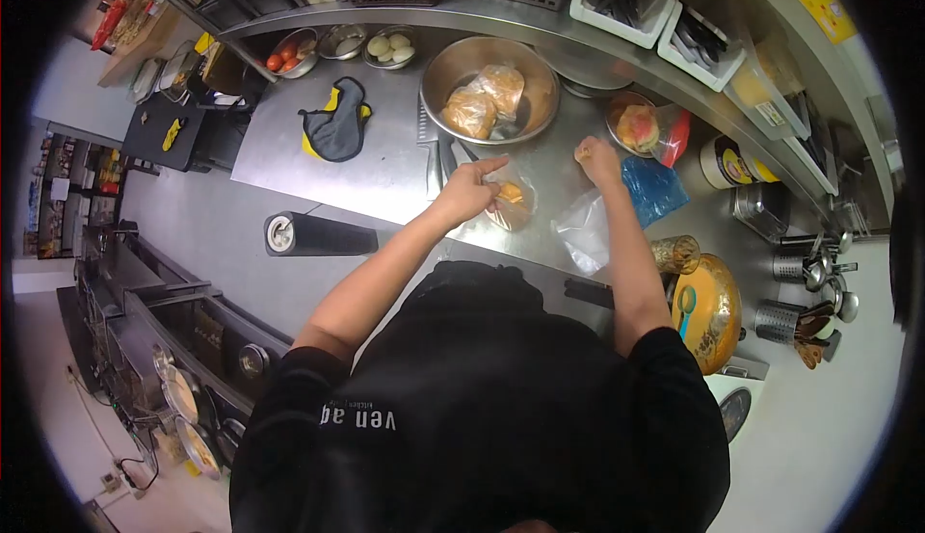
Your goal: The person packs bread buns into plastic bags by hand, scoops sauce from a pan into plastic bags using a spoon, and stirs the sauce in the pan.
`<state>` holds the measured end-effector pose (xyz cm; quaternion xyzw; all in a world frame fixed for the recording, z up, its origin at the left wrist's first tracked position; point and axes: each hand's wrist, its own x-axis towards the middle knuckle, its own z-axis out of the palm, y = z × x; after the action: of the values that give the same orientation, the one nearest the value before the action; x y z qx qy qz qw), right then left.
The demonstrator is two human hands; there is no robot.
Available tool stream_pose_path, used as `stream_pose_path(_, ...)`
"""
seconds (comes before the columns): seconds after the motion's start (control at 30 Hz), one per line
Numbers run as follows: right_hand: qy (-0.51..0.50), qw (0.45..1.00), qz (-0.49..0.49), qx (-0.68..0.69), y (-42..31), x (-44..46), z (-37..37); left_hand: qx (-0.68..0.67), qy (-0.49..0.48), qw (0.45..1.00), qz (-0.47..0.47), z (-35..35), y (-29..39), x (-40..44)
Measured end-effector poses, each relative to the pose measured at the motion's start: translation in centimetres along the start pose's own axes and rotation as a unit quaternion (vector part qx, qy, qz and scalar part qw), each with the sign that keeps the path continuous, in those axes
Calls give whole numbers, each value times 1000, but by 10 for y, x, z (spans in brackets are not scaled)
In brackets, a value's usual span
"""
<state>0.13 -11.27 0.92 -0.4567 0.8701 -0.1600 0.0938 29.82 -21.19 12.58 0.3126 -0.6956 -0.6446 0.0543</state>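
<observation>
A small clear plastic bag [520, 213] with orange food in it lies near the counter's front edge. My left hand [469, 193] is at the bag's left side, index finger stretched out to the right and the other fingers curled at the plastic. To the right, my right hand [599, 161] is raised over the counter with its fingers closed; whatever is in them is too small to name. Beyond the hands stands a large steel bowl [434, 70] holding filled plastic bags [472, 112]. A knife [463, 152] lies partly hidden behind my left hand.
Empty clear bags [583, 234] and a blue plastic bag [655, 191] lie at the right, near a bowl with a wrapped bundle [638, 129]. A grey and yellow glove [335, 120] rests at the left. Bowls of tomatoes [287, 56] and whitish round items [390, 48] stand behind. A shelf [385, 11] overhangs the back.
</observation>
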Motion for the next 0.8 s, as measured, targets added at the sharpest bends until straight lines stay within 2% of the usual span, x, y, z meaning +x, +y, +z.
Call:
stream_pose_path(0.03, 0, 1000, -3, -1, -13, -6, -22, -32, -8, 999, -4, -2, 1, 2)
stream_pose_path(0.07, -28, 982, -23, 187, -33, -17, -43, -66, -15, 998, -9, -3, 2, 3)
stream_pose_path(0.1, -57, 927, -38, 369, -51, -30, -55, -69, -13, 997, -10, -3, 2, 5)
stream_pose_path(0.13, -59, 927, -39, 368, -67, -42, -56, -94, -15, 995, -13, -3, 3, 8)
stream_pose_path(0.2, -63, 879, -179, 438, -104, -64, -56, -115, -21, 993, -13, -4, 7, 8)
stream_pose_path(0.27, -101, 930, -185, 303, -142, -85, -73, -59, -47, 997, -2, -4, 12, 8)
stream_pose_path(0.3, -97, 931, -181, 303, -153, -85, -65, -57, -52, 997, -1, -2, 16, 5)
stream_pose_path(0.37, -139, 969, -156, 132, -165, -81, -47, -21, -54, 998, 11, 1, 22, -2)
stream_pose_path(0.4, -136, 970, -150, 132, -168, -79, -46, -19, -60, 998, 12, 0, 21, -1)
stream_pose_path(0.47, -249, 929, -193, 196, -172, -75, -44, -11, -6, 1000, 11, -8, 14, 1)
stream_pose_path(0.5, -186, 934, -213, 219, -161, -76, -27, 5, 9, 1000, 13, -14, 11, 2)
stream_pose_path(0.63, -191, 958, -161, 141, -152, -98, -85, 22, -9, 999, 31, -33, -17, 16)
stream_pose_path(0.67, -156, 956, -228, 94, -146, -103, -95, 21, -7, 999, 32, -34, -20, 17)
stream_pose_path(0.7, -120, 947, -293, 46, -140, -104, -101, 25, 10, 998, 64, -32, -19, 17)
stream_pose_path(0.73, -120, 947, -294, 44, -136, -103, -103, 29, 28, 994, 97, -29, -18, 17)
stream_pose_path(0.77, -76, 963, -245, 82, -131, -101, -104, 27, 29, 994, 99, -27, -17, 15)
stream_pose_path(0.8, -32, 973, -196, 119, -130, -99, -103, 136, 33, 968, 210, -25, -16, 13)
